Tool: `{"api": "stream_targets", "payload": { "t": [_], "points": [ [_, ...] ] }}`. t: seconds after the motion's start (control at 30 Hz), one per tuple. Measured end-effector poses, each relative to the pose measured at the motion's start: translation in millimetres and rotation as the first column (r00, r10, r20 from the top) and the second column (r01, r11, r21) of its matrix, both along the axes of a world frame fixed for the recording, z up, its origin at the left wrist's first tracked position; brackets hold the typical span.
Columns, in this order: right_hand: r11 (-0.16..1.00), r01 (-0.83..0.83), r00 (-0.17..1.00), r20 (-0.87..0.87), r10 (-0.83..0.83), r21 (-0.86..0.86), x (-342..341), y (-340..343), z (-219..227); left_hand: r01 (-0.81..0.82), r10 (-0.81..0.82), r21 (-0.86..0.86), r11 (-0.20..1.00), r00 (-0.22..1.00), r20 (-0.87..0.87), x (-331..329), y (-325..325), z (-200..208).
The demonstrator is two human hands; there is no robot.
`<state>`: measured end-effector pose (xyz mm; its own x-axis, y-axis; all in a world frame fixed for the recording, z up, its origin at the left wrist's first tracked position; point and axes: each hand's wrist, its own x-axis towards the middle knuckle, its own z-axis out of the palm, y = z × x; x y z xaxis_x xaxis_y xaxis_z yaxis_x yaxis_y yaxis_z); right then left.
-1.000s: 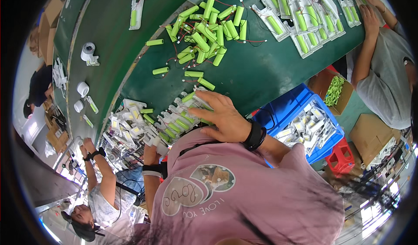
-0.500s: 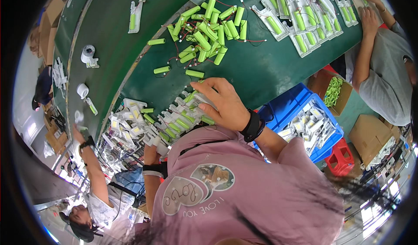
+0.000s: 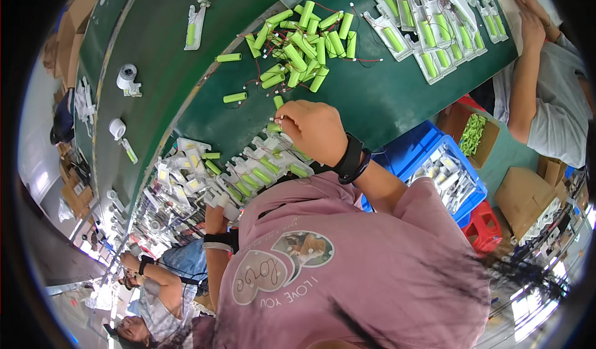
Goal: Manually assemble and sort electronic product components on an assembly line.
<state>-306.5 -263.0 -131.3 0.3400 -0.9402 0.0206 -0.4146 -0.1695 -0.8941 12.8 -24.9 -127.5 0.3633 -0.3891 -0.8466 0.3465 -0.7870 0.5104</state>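
My right hand (image 3: 315, 133) is closed in a pinch over the far end of a row of white plastic housings (image 3: 261, 170). A thin wire with a small white connector (image 3: 278, 119) shows at its fingertips. Just beyond them, a green cylindrical battery (image 3: 279, 102) stands on end or tilted. Several of the housings hold green batteries. At the near end of the row, my left hand (image 3: 215, 220) is closed around a white lamp part with a round end (image 3: 230, 210). Its fingers are partly hidden.
Loose wired batteries (image 3: 298, 48) lie heaped on the green table (image 3: 372, 94). Filled housings (image 3: 428, 29) are stacked at the far right, near a co-worker's hands (image 3: 531, 23). A blue crate (image 3: 397, 150) stands on my right. A conveyor (image 3: 155, 51) runs along the left.
My right hand has gone from spread fingers to a pinch. The battery by its fingertips has swung from lying crosswise to pointing toward me. At left, a co-worker's arm has drawn back from the conveyor.
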Motion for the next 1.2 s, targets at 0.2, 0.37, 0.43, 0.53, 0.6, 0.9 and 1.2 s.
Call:
{"api": "stream_targets", "payload": {
  "t": [0.2,0.37,0.43,0.53,0.6,0.9,1.2],
  "points": [
    [0.911,0.000,0.796,0.552,-0.250,0.412,-4,-15,12,-0.024,0.024,0.023,0.999,1.000,0.012,2,3,-3],
    [0.941,0.200,0.857,0.417,-0.303,0.272,-17,-6,15,-0.031,0.030,-0.059,0.998,0.999,-0.027,1,4,-1],
    [0.955,0.227,0.908,0.314,-0.278,0.190,-30,14,5,-0.040,0.033,-0.113,0.993,0.997,-0.064,0,4,2],
    [0.978,0.078,0.996,-0.057,-0.068,0.192,-40,48,0,-0.072,0.027,-0.177,0.982,0.969,-0.245,1,-1,9],
    [0.950,-0.047,0.995,-0.071,0.072,0.309,-36,65,-1,-0.062,0.019,-0.152,0.986,0.963,-0.269,10,3,8],
    [0.938,0.048,0.971,-0.238,0.038,0.343,19,93,8,0.000,-0.062,-0.158,0.987,0.922,-0.382,12,-7,2],
    [0.954,0.247,0.913,-0.371,-0.169,0.172,63,104,-7,0.111,-0.242,-0.329,0.938,0.889,-0.390,4,-18,4]
  ]
}}
